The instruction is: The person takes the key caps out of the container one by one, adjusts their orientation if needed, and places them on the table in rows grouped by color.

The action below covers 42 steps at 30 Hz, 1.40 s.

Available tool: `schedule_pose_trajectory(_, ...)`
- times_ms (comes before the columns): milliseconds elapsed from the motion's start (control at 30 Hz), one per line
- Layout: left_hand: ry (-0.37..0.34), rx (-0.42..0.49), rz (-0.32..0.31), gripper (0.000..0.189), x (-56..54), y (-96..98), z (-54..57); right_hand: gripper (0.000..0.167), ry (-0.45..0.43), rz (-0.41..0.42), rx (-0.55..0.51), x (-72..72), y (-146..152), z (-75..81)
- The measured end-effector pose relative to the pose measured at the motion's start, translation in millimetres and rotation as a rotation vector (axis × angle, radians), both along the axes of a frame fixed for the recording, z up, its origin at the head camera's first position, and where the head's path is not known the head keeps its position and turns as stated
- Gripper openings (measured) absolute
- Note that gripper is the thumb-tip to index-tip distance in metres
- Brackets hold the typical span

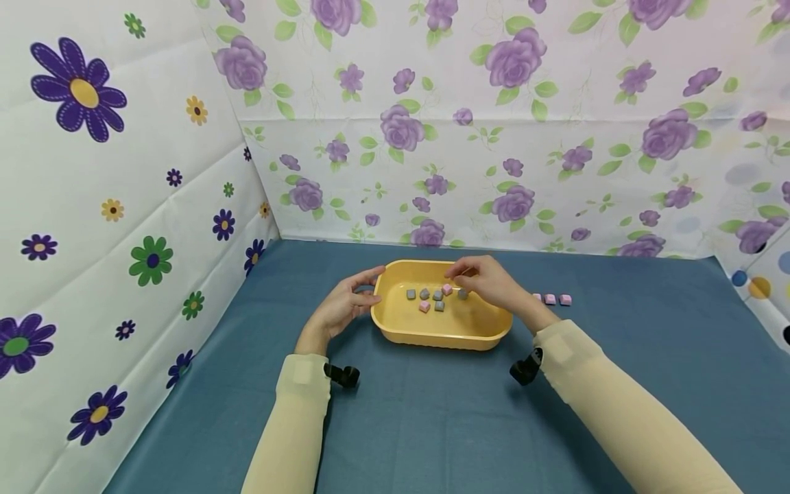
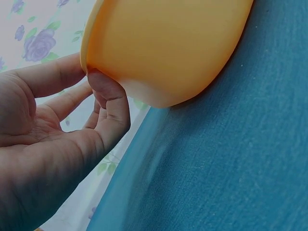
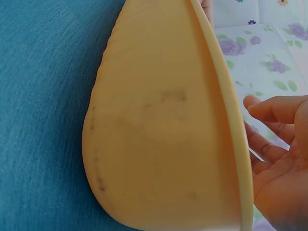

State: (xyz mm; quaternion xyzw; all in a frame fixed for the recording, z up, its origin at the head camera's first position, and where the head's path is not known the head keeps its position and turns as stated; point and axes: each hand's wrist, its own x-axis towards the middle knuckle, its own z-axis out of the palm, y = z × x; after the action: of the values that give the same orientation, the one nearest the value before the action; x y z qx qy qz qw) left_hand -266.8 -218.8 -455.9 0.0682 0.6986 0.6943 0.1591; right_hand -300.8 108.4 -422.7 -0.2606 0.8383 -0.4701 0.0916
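Note:
A yellow plastic tub (image 1: 444,339) stands on the blue cloth, holding several small blocks, some grey and some pink. My left hand (image 1: 345,302) pinches its left rim between thumb and fingers, as the left wrist view (image 2: 62,120) also shows. Over the right part of the tub hovers my right hand (image 1: 487,280), its fingers loosely bent. A pink block (image 1: 447,289) and a grey block (image 1: 462,293) lie just below those fingers. In the right wrist view the tub wall (image 3: 159,120) hides the blocks, and no object shows between the fingers (image 3: 272,109).
To the right of the tub, 3 pink blocks (image 1: 550,300) show in a row on the blue tablecloth (image 1: 395,425), beside my right wrist. White flowered sheets (image 1: 401,82) hang behind the table and along its sides.

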Motion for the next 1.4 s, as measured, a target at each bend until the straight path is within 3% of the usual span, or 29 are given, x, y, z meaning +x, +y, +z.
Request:
schedule_pose_trajectory(467,-0.01,-0.004,0.014,0.065,0.2,0.4,-0.1,0.024,-0.018,-0.017,0.023,-0.7,-8.9,-3.7)
schedule_pose_trajectory(767,-0.019,-0.014,0.015,0.065,-0.4,-0.5,0.8,0.025,-0.044,0.054,0.042,-0.3,-24.9,-6.5)
schedule_pose_trajectory(1400,-0.011,-0.014,0.009,0.065,-0.9,1.2,0.1,0.025,-0.144,0.099,0.013,5.3,-50.0,-11.9)
